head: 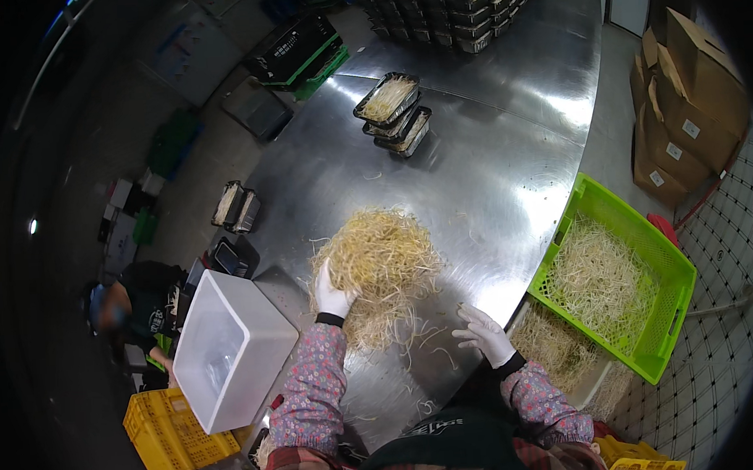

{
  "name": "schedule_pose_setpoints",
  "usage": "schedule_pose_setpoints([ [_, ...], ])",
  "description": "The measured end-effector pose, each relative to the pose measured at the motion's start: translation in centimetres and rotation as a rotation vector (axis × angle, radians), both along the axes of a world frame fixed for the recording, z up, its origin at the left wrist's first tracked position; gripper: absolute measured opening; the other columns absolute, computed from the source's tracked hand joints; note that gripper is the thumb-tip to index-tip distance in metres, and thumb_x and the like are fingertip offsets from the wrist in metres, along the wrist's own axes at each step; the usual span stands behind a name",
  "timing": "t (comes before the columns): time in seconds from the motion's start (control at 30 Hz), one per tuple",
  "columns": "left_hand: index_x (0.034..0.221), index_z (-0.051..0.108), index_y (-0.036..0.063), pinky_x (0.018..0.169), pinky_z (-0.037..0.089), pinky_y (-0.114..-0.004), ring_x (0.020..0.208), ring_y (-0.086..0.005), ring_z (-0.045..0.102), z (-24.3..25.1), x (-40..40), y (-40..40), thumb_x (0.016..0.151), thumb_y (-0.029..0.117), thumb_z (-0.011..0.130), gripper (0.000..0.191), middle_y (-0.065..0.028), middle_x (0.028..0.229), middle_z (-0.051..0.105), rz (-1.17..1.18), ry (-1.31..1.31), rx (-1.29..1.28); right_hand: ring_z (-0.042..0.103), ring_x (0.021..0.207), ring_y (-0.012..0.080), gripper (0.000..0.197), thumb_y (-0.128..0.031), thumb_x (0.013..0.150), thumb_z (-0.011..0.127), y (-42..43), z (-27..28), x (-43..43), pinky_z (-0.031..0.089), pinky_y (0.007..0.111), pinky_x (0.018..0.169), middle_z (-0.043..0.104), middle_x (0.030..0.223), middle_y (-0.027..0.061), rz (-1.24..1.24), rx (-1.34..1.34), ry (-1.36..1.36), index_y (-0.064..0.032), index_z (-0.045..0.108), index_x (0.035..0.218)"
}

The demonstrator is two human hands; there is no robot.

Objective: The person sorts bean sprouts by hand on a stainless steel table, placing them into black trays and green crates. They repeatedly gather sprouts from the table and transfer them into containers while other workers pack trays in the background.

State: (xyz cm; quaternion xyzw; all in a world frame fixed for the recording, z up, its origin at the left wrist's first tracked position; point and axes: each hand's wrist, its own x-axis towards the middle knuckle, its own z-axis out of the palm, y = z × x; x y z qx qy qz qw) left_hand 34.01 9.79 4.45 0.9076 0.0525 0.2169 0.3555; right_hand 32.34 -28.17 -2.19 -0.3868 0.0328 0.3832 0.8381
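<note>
A heap of bean sprouts [383, 253] lies on the stainless steel table [475, 186] in front of me, with loose sprouts strewn towards my body. My left hand [333, 292], in a white glove, rests against the left side of the heap; its fingertips are partly sunk in the sprouts, so whether it grips any is hidden. To the right of the heap, my gloved right hand [485, 336] hovers near the table's edge, fingers apart and holding nothing.
A green crate of sprouts [599, 276] stands right; a white foam box [255, 353] and yellow crate [177, 433] left. Black trays of sprouts [388, 99] are stacked ahead, with more [442, 11] at the far end. A co-worker [146, 302] is at far left.
</note>
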Motion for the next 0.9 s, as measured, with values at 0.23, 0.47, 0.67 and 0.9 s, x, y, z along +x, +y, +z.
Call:
schedule_pose_setpoints([
  [0.23, 0.145, 0.038, 0.0130, 0.111, 0.012, -0.071, 0.144, -0.0356, 0.027, -3.2, -9.7, -13.5, 0.064, 0.030, 0.082, 0.094, -0.0100, 0.151, 0.036, 0.040, 0.300, 0.504, 0.068, 0.102, 0.0238, 0.054, -0.012, 0.097, 0.056, -1.7, -0.1, 0.7, 0.059, 0.034, 0.077, 0.054, 0.139, 0.0149, -0.161, -0.101, 0.013, -0.0041, 0.038, 0.147],
  [0.47, 0.151, 0.031, 0.0125, 0.110, 0.013, -0.070, 0.146, -0.0370, 0.021, -3.8, -9.5, -12.1, 0.072, 0.037, 0.074, 0.093, -0.0118, 0.156, 0.029, 0.002, 0.400, 0.596, 0.067, 0.102, 0.0249, 0.061, -0.016, 0.095, 0.061, 0.0, 4.8, 2.9, 0.059, 0.034, 0.074, 0.050, 0.141, 0.0181, -0.135, -0.247, -0.206, -0.0055, 0.034, 0.149],
  [0.67, 0.151, 0.032, 0.0122, 0.113, 0.012, -0.068, 0.147, -0.0387, 0.019, 1.9, -13.6, -13.9, 0.079, 0.040, 0.070, 0.086, -0.0121, 0.157, 0.028, -0.048, 0.305, 0.507, 0.061, 0.099, 0.0203, 0.077, -0.012, 0.088, 0.070, 4.0, 6.7, 5.7, 0.052, 0.026, 0.074, 0.039, 0.150, 0.0191, -0.135, -0.507, -0.726, -0.0091, 0.029, 0.152],
  [0.9, 0.133, 0.056, 0.0054, 0.109, 0.038, -0.044, 0.129, -0.0377, 0.048, -1.6, -26.5, -17.4, 0.083, 0.024, 0.066, 0.054, -0.0179, 0.136, 0.054, 0.158, 0.148, -0.219, 0.026, 0.144, 0.0389, 0.114, -0.053, 0.067, 0.081, 14.7, 11.3, 3.5, 0.022, 0.056, 0.114, 0.026, 0.156, 0.0235, 0.271, -1.093, -1.737, -0.0080, 0.022, 0.154],
])
